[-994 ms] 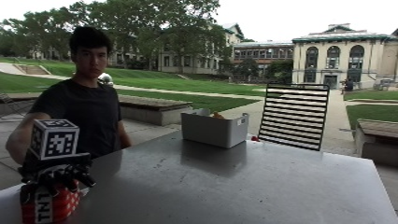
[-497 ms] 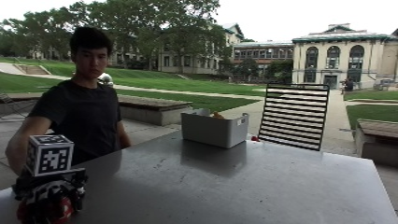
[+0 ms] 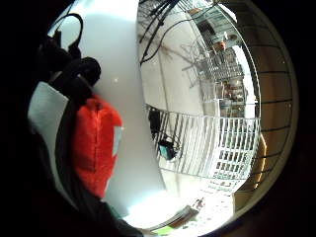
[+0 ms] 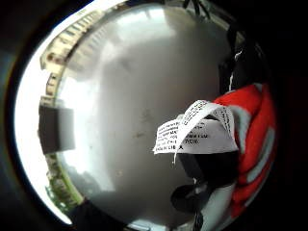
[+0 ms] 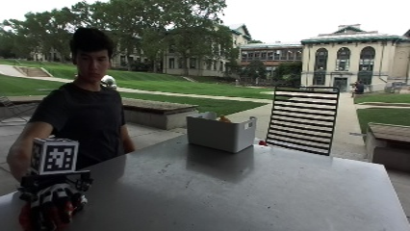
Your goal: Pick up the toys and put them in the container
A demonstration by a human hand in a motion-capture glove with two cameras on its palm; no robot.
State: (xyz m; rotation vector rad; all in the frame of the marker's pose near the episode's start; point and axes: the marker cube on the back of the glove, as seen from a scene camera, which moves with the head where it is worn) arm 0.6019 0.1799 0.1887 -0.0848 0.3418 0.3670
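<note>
arm: right, stretched forward and down
right hand (image 5: pixel 52 208): gloved, low, fingers curled around red toy (image 5: pixel 25 217)

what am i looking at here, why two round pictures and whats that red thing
No robot here: a person sits at a grey table wearing a black glove on the right hand. The ordinary picture comes from a camera across the table. The two round ones come from tiny wide-angle cameras on that hand's palm, one by the thumb, one by the little finger. The gloved fingers curl round a red toy with a white label, low at the table's near corner. A white container stands at the far side; toys go in there.
</note>
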